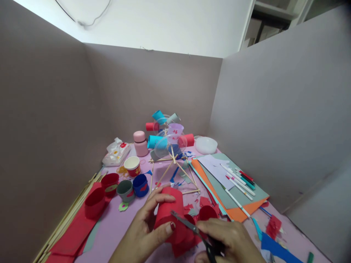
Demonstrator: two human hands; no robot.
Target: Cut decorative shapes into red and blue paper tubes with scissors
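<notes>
My left hand (pixel 153 223) is closed around a red paper cylinder (pixel 171 202), thumb in front and fingers over its far side. In my right hand (pixel 230 237) is a pair of scissors (pixel 189 223) with dark handles. The blade tips lie against the cylinder's front; whether they are cutting into it I cannot tell. Below the cylinder hang or lie more red paper pieces (pixel 181 241), partly hidden by my hands. Another red paper roll (pixel 207 212) lies just beyond the scissors.
A stick frame (pixel 173 157) bearing coloured cups stands behind my hands. Left are red (pixel 94 202), grey (pixel 126 190) and blue (pixel 141 185) paper cups, a pink bottle (pixel 140 144) and tissues (pixel 116 151). Right are stacked paper sheets (pixel 219 171) with several markers (pixel 241 179). Grey panels (pixel 153 87) enclose the table.
</notes>
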